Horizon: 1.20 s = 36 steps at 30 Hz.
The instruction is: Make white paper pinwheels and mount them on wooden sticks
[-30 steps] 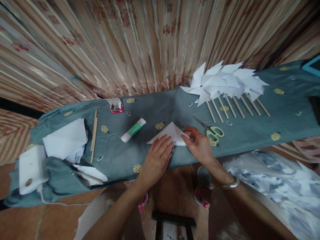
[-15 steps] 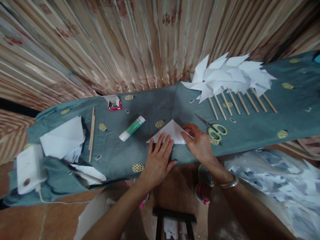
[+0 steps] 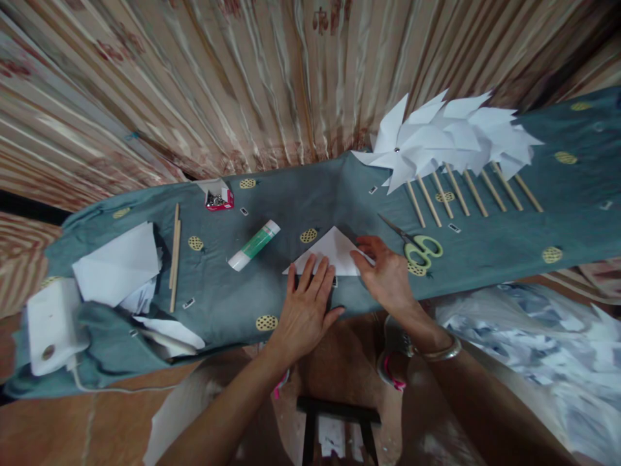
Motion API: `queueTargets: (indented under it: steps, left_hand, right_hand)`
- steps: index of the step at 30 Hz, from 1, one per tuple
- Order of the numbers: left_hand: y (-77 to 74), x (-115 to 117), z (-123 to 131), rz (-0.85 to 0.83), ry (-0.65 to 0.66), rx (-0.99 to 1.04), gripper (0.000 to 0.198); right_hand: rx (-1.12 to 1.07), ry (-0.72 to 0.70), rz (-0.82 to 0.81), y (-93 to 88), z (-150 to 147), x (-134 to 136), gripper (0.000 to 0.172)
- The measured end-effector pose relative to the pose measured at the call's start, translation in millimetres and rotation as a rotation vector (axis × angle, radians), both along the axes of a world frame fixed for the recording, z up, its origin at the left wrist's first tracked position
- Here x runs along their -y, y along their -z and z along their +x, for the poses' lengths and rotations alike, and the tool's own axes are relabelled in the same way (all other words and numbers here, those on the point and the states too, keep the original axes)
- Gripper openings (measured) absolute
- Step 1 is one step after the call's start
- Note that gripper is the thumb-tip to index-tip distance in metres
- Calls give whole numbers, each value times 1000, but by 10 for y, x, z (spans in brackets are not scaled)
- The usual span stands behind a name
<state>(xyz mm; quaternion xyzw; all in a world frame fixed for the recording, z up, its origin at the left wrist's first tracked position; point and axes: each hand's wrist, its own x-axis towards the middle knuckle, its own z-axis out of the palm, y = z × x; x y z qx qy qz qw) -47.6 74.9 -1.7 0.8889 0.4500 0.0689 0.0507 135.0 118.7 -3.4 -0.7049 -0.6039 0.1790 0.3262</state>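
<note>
A white sheet of paper folded into a triangle lies on the cloth in front of me, its peak pointing away. My left hand rests flat on its lower left part, fingers stretched out. At the right corner, my right hand pinches the paper between thumb and fingers; the very tip is hidden. Just right of that hand lie scissors with light green handles, blades pointing up and left. A green and white glue stick lies to the left of the paper.
Several white paper pinwheels on wooden sticks overlap at the back right. On the left are a red box of small metal pins, wooden sticks, stacked paper and a white device with a cable. A plastic bag of white paper pieces sits below right.
The camera view has shifted slightly. Both hands keep their places on the folded paper, with hardly any movement.
</note>
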Motion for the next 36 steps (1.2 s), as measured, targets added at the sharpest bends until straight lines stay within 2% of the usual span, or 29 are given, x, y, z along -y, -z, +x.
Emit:
queueTargets:
  steps: [9,14,18,22,26,33,36]
  left_hand:
    - [31,-9,-11,1,1,2,69]
    - [33,-8,-7,3,4,-1,68]
    - [23,-10,1,3,9,-5,69]
    - [38,-12,-71,17,14,22,68]
    - [91,-2,-268,47,-8,98,64]
    - [112,57,-576,89,-46,202,60]
    - [85,68,-648,94,-70,269,49]
  right_hand:
    - [67,-65,61,46,10,15,32]
    - [202,-181,164,47,-42,116,59]
    - [264,-195,176,94,-50,202,74]
    - [219,-191,154,179,76,290,70]
    - [183,-192,178,227,286,391,61]
    - [161,-177,220,214,517,500,49]
    - [138,-196,230,194,555,506,46]
